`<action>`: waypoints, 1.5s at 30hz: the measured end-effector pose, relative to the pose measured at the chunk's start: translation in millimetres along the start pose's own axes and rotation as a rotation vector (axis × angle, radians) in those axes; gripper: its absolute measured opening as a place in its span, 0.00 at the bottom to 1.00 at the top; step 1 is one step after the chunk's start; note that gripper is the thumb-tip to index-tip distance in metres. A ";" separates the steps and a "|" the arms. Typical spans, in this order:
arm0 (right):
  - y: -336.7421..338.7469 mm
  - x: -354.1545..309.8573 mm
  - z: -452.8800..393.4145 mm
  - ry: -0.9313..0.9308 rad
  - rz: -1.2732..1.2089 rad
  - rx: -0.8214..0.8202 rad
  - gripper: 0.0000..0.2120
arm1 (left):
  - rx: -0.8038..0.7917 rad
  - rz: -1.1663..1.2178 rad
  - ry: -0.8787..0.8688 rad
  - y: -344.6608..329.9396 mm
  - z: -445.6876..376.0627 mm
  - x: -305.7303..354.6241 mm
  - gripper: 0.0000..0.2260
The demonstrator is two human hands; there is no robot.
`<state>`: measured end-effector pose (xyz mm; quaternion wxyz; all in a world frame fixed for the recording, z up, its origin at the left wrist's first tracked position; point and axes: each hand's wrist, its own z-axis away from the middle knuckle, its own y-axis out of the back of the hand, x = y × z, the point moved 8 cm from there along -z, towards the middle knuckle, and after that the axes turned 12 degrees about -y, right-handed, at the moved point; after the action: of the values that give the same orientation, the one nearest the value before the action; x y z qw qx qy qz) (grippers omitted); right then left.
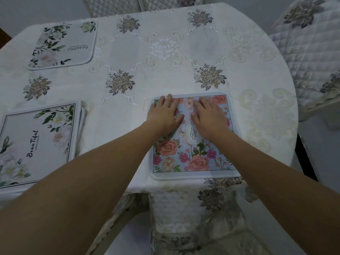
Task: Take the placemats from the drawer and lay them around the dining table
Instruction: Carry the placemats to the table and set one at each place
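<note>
**A:** From the head camera, what are the hands doing?

**B:** Both lie flat, fingers straight, on the blue placemat (193, 137) with the pink roses. The left hand (165, 113) presses its far left part, fingertips reaching the far edge. The right hand (207, 116) presses just beside it, nearer the middle, over the oval label. Neither hand curls round anything.

**A:** And where does that mat sit?

**B:** On the dining table (165, 45), at the near edge, right of centre. Its near border hangs very slightly past the table's rim, above a quilted chair back (184, 208) tucked under the table.

**A:** Other mats?

**B:** Two more spots. A white placemat (64, 46) with green leaves and the word "Beautiful" lies at the far left, its lettering upside down from here. At the near left there is a stack of placemats (36, 144); the top one has the same white floral print, and the edges of others peek out along its right side. I cannot tell how many are below.

**A:** Anything else around?

**B:** An embroidered cream tablecloth (257, 107) covers the table. A quilted chair (312, 52) stands at the right, and another chair (114, 6) at the far side.
</note>
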<state>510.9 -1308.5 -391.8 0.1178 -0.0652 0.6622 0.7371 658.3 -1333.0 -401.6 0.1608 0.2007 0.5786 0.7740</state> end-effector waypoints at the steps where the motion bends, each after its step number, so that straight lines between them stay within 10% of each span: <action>1: 1.0 7.2 0.0 -0.025 -0.007 0.004 0.24 | -0.002 0.008 -0.013 -0.4 1.0 -1.0 0.33; 45: 0.4 73.3 222.0 -0.276 -0.229 -0.064 0.24 | 0.103 0.173 0.048 -51.2 219.2 84.9 0.26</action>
<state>453.4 -1082.1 -384.4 0.2885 -0.0421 0.6041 0.7417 694.4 -1095.7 -385.5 0.0689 0.2393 0.6018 0.7588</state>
